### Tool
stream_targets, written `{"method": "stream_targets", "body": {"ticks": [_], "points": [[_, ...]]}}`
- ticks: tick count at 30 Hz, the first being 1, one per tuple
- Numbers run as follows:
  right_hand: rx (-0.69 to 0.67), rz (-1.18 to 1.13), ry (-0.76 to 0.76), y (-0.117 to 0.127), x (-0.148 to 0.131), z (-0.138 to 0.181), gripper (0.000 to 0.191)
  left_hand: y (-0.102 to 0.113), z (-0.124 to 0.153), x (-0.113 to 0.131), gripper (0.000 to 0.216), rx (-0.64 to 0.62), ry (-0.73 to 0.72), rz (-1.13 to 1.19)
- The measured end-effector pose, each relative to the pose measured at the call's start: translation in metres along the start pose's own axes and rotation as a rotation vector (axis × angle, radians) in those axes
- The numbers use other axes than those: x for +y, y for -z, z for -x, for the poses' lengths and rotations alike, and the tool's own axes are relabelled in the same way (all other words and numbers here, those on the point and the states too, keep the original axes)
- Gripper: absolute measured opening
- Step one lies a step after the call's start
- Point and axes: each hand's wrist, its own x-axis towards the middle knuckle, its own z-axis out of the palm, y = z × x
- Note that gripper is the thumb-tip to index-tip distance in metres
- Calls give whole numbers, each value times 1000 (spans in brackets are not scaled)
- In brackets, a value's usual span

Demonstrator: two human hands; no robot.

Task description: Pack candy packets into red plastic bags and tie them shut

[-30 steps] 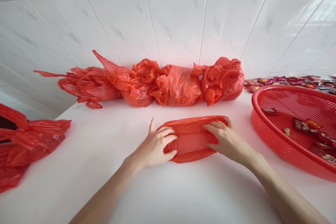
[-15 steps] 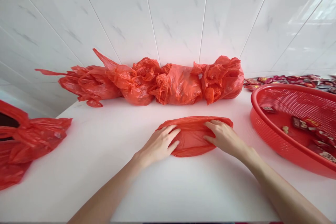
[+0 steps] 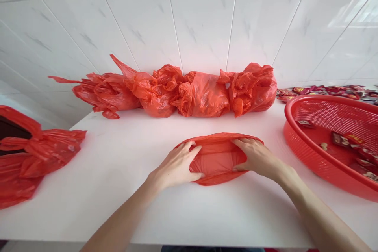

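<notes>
A red plastic bag (image 3: 217, 161) lies on the white table with its mouth spread into a wide oval facing up. Inside the left end of that mouth is my left hand (image 3: 180, 163), its thumb and fingers apart against the film. My right hand (image 3: 256, 156) reaches into the opposite end, also with spread fingers touching the plastic. Between the two hands the bag's thin bottom shows, with nothing lying on it.
Several filled, knotted red bags (image 3: 206, 94) line the tiled wall. At right stands a red mesh basket (image 3: 307, 141) holding small wrapped packets (image 3: 342, 139); more packets (image 3: 330, 91) lie behind it. Another red bag (image 3: 50, 157) sits at the left edge.
The bag's mouth has widened from front to back, its near rim coming closer to me. In both hands, thumb and fingers have spread further apart. The view has shifted slightly.
</notes>
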Motion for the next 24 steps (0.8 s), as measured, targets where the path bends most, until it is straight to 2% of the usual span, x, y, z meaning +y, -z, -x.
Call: {"method": "stream_targets", "body": {"ticks": [6, 10, 16, 20, 24], "points": [[75, 27, 123, -2, -5, 4, 41, 2, 4, 9, 52, 2, 19, -43], [118, 31, 161, -3, -12, 6, 29, -2, 4, 11, 44, 27, -55, -95], [65, 105, 75, -2, -19, 6, 13, -8, -1, 10, 27, 135, -200, -122], [26, 99, 3, -2, -16, 5, 7, -7, -4, 6, 27, 60, -121, -150], [-1, 67, -56, 0, -10, 4, 15, -5, -3, 4, 36, 6, -55, -135]]}}
